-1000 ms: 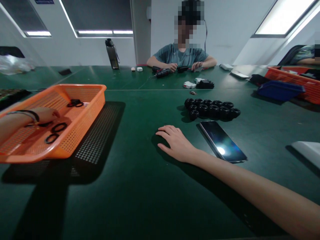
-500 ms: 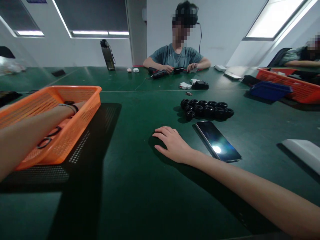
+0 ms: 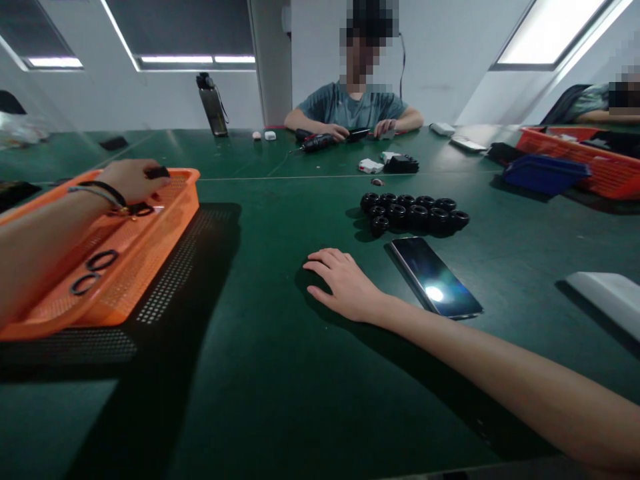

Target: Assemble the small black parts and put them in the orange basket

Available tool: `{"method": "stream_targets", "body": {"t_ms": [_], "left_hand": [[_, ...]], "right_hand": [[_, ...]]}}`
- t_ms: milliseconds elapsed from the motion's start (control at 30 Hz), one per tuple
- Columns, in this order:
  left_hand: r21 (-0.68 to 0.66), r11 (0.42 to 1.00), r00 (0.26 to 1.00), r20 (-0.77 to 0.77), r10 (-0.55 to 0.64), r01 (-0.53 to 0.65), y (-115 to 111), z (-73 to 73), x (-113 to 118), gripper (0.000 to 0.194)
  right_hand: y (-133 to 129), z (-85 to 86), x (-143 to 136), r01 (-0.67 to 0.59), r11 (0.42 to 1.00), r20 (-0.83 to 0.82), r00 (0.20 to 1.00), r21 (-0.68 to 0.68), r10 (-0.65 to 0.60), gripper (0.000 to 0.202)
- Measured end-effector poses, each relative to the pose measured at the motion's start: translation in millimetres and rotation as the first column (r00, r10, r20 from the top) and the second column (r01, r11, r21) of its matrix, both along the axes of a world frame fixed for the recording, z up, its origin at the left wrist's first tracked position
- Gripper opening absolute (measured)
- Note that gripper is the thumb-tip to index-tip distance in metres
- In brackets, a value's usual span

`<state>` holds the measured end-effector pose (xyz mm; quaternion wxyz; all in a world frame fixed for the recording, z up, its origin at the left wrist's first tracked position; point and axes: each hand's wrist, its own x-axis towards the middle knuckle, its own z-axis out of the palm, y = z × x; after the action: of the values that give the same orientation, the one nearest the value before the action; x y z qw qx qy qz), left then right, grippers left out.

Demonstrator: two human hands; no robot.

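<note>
Black ring (image 3: 157,173) sat pinched in the left hand (image 3: 131,180) above the orange basket (image 3: 165,227); right of that basket, the right hand (image 3: 345,285) lay open, flat on the table (image 3: 270,373).

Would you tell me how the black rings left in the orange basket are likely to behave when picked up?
The black rings look thin and flat, so probably light, perhaps flexible. Lying flush on the orange basket, they may be fiddly to pinch.
</note>
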<state>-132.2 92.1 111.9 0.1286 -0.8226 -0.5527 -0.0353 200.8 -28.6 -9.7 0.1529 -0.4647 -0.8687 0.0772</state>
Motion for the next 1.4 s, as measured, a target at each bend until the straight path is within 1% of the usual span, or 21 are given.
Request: {"method": "stream_targets", "body": {"t_ms": [33, 67, 133, 167, 233, 300, 333, 367, 433, 500, 567, 667, 767, 867, 967, 1033, 1100, 1233, 1300, 1333, 1400], "left_hand": [[-0.021, 0.988, 0.988, 0.006, 0.153, -0.153, 4.3, 3.4, 0.5, 0.063], [-0.028, 0.98, 0.981, -0.018, 0.195, -0.196, 6.6, 7.1, 2.9, 0.067], [0.023, 0.993, 0.99, -0.075, 0.118, -0.116, 4.3, 13.5, 13.3, 0.071], [0.07, 0.993, 0.993, -0.066, 0.095, -0.091, -0.4, 15.1, 21.4, 0.071], [0.057, 0.998, 0.998, -0.062, 0.032, -0.029, -16.2, 12.5, 42.6, 0.066], [0.03, 0.993, 0.993, -0.031, -0.112, 0.113, -38.2, 0.5, 68.3, 0.047], [-0.029, 0.985, 0.986, -0.016, -0.168, 0.167, -50.2, -8.7, 81.6, 0.039], [-0.087, 0.977, 0.981, 0.001, -0.194, 0.194, -62.2, -19.6, 94.4, 0.033], [-0.195, 0.943, 0.963, 0.026, -0.269, 0.269, -83.9, -43.1, 116.6, 0.024], [-0.275, 0.897, 0.937, 0.065, -0.343, 0.347, -99.6, -64.1, 131.6, 0.016], [-0.33, 0.862, 0.923, 0.104, -0.371, 0.384, -107.6, -78.6, 138.8, 0.012], [-0.397, 0.822, 0.912, 0.166, -0.374, 0.409, -107.9, -86.8, 138.8, 0.014], [-0.422, 0.81, 0.913, 0.202, -0.353, 0.407, -103.9, -84.5, 133.1, 0.026], [-0.4, 0.81, 0.901, 0.247, -0.356, 0.429, -102.3, -79.9, 127.5, 0.04], [-0.331, 0.792, 0.841, 0.379, -0.387, 0.513, -103.0, -76.5, 125.2, 0.036], [-0.264, 0.765, 0.767, 0.484, -0.422, 0.588, -104.6, -74.9, 127.1, 0.031], [-0.183, 0.732, 0.682, 0.559, -0.472, 0.656, -107.1, -74.2, 132.3, 0.032], [-0.002, 0.66, 0.513, 0.63, -0.582, 0.751, -113.0, -81.2, 150.4, 0.035], [0.029, 0.663, 0.487, 0.655, -0.578, 0.748, -114.6, -89.6, 159.9, 0.042], [0.023, 0.672, 0.492, 0.663, -0.565, 0.74, -114.8, -94.3, 164.0, 0.047], [0.018, 0.698, 0.527, 0.642, -0.557, 0.716, -114.4, -102.9, 170.4, 0.054]], "right_hand": [[-0.1, 0.3, 0.0, 0.001, 1.0, 0.001, 1.0, -0.002, -0.001, 0.041], [-0.2, 0.6, 0.0, -0.001, 1.0, 0.002, 1.0, -0.004, 0.001, 0.041], [-0.6, 1.3, 0.0, -0.008, 1.0, -0.001, 1.0, -0.005, 0.008, 0.041], [-0.7, 1.6, -0.1, -0.011, 1.0, -0.003, 1.0, -0.006, 0.011, 0.041], [-0.5, 1.5, -0.2, -0.009, 1.0, -0.01, 1.0, -0.005, 0.009, 0.04], [0.5, 0.5, -0.1, -0.002, 1.0, -0.023, 1.0, -0.001, 0.002, 0.038], [1.2, -0.3, 0.0, 0.002, 1.0, -0.033, 0.999, 0.004, -0.002, 0.036], [2.0, -1.2, 0.2, 0.005, 1.0, -0.043, 0.999, 0.011, -0.005, 0.034], [3.4, -3.1, 0.6, 0.01, 1.0, -0.063, 0.998, 0.028, -0.008, 0.032], [4.0, -4.3, 0.9, 0.013, 0.999, -0.073, 0.997, 0.043, -0.01, 0.031], [3.8, -4.4, 1.0, 0.01, 0.999, -0.072, 0.997, 0.048, -0.006, 0.031], [3.2, -3.5, 0.7, 0.008, 0.999, -0.063, 0.998, 0.041, -0.005, 0.029], [3.0, -2.8, 0.4, 0.014, 0.999, -0.071, 0.997, 0.033, -0.011, 0.026], [3.5, -3.6, 0.4, 0.009, 0.999, -0.089, 0.996, 0.032, -0.006, 0.025], [4.6, -5.9, 1.1, 0.012, 0.999, -0.121, 0.993, 0.03, -0.008, 0.024], [5.9, -7.9, 2.5, 0.018, 1.0, -0.175, 0.984, 0.017, -0.014, 0.026], [7.5, -9.4, 4.7, 0.03, 1.0, -0.262, 0.965, -0.006, -0.031, 0.028], [11.1, -10.1, 9.1, 0.075, 0.996, -0.465, 0.881, -0.044, -0.086, 0.022], [12.5, -9.8, 10.2, 0.11, 0.991, -0.554, 0.822, -0.079, -0.135, 0.019], [13.0, -9.7, 10.3, 0.134, 0.985, -0.589, 0.79, -0.107, -0.171, 0.019], [13.5, -9.7, 10.0, 0.179, 0.971, -0.634, 0.736, -0.156, -0.237, 0.019]]}}
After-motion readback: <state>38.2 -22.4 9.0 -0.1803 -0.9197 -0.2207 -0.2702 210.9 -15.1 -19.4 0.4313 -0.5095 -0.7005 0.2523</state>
